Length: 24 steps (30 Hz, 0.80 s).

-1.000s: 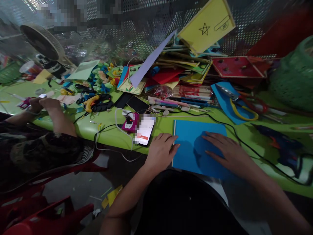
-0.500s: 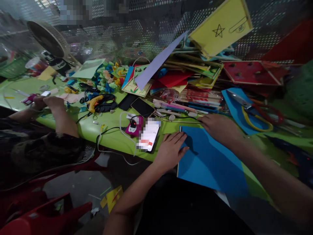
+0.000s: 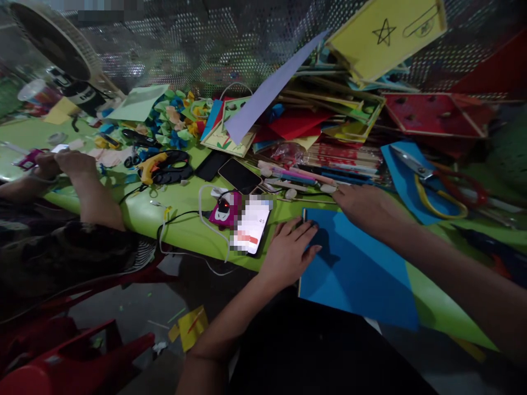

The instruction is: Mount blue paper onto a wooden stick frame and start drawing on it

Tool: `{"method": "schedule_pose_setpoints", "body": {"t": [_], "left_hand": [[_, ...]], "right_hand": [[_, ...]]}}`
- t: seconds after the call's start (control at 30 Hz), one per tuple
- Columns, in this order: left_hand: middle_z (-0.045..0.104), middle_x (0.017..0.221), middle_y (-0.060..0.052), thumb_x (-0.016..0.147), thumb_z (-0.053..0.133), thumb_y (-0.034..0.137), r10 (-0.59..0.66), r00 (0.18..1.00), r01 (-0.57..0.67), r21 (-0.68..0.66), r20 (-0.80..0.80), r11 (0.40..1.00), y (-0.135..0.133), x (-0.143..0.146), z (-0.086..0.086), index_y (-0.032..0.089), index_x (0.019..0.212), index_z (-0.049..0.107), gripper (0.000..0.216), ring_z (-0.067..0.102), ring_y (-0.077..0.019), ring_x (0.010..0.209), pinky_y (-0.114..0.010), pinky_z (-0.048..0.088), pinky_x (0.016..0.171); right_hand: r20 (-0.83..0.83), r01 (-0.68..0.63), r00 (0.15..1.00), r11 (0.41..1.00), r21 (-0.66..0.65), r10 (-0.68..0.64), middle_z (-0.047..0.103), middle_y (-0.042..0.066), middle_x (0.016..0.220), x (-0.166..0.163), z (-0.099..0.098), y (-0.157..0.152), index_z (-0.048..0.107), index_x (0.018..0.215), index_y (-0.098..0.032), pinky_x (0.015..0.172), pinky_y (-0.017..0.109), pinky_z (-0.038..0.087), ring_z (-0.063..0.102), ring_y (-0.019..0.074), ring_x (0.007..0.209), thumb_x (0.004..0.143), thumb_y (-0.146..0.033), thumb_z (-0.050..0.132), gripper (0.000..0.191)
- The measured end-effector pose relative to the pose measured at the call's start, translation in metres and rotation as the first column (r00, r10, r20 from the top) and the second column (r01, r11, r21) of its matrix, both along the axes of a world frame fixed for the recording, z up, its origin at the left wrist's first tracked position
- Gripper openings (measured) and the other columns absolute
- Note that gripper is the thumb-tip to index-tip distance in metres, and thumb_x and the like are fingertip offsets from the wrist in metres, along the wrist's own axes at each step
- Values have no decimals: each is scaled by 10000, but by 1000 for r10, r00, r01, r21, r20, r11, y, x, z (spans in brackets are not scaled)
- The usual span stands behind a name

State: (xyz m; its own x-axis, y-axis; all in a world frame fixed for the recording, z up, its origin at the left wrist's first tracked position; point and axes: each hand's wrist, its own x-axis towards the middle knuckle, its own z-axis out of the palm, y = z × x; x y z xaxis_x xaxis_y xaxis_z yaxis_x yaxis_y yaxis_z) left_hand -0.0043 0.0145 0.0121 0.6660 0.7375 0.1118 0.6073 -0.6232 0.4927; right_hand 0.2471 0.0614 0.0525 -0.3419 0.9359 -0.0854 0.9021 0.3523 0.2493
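Note:
My left hand (image 3: 290, 249) lies flat with outstretched fingers on the left edge of a blue sheet (image 3: 358, 269), where a thin wooden strip (image 3: 301, 274) runs along the border. Beyond the sheet's far edge, my right hand (image 3: 364, 208) reaches in from the right with its fingers together. Its fingertips close at the end of a thin wooden stick (image 3: 307, 201) lying on the green table (image 3: 185, 241); the exact grip is partly hidden. Pens (image 3: 294, 174) lie just beyond it. A lit phone (image 3: 252, 227) rests left of my left hand.
Scissors (image 3: 428, 175) lie on blue paper at right. Behind are bundled sticks (image 3: 346, 159) and a framed red panel (image 3: 436, 114). Left are a purple power socket (image 3: 226, 211) with cables, a yellow glue gun (image 3: 152, 166), a fan (image 3: 53, 41) and another person's hands (image 3: 68, 164).
The view has shifted slightly. My left hand stays on the blue sheet's edge, and my right hand remains by the stick's end. The other person's hands appear farther left.

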Motion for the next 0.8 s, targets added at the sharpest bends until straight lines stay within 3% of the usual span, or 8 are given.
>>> {"method": "schedule_pose_setpoints", "body": {"t": [0.27, 0.47, 0.53, 0.63, 0.8], "left_hand": [[607, 1657, -40, 1176, 469, 467, 16, 999, -14, 46, -32, 999, -4, -1, -2, 262, 1600, 591, 487, 419, -320, 1643, -632, 324, 1341], [568, 1690, -29, 1170, 484, 463, 13, 999, -10, 72, -40, 997, -6, 0, -2, 298, 1593, 600, 469, 368, -324, 1673, -697, 272, 1358], [567, 1691, -30, 1170, 487, 455, 8, 999, -5, 82, -33, 997, -8, -1, -2, 300, 1584, 608, 459, 367, -317, 1675, -698, 246, 1369], [564, 1694, -40, 1169, 490, 458, -3, 1000, 6, 96, -26, 995, -14, -5, -2, 284, 1581, 605, 462, 377, -311, 1671, -701, 235, 1375], [527, 1721, -66, 1152, 539, 423, 33, 998, -28, 108, -51, 994, -29, -18, 0, 267, 1615, 563, 489, 392, -322, 1663, -683, 298, 1360]], "right_hand": [[9, 79, 997, 997, 25, -79, 800, 205, 1005, 2, -4, -7, 752, 1152, -82, 583, 341, 354, 726, 240, 716, 1021, -21, 361, 417], [-60, 104, 993, 993, 48, -101, 802, 195, 1040, 12, -12, -15, 742, 1154, -97, 611, 345, 364, 715, 228, 732, 1077, -100, 368, 382], [-94, 89, 992, 995, 48, -85, 803, 199, 1127, 12, -14, -20, 742, 1207, -105, 665, 369, 431, 743, 263, 824, 1092, -137, 386, 375], [-212, 18, 977, 999, 37, -9, 788, 190, 1270, 9, -20, -32, 736, 1310, -139, 869, 427, 534, 748, 321, 1082, 1101, -223, 458, 358], [-435, -68, 898, 998, 17, 68, 726, 167, 1474, 13, -42, -62, 686, 1491, -204, 1071, 562, 547, 679, 380, 1316, 1102, -417, 474, 492]]}}
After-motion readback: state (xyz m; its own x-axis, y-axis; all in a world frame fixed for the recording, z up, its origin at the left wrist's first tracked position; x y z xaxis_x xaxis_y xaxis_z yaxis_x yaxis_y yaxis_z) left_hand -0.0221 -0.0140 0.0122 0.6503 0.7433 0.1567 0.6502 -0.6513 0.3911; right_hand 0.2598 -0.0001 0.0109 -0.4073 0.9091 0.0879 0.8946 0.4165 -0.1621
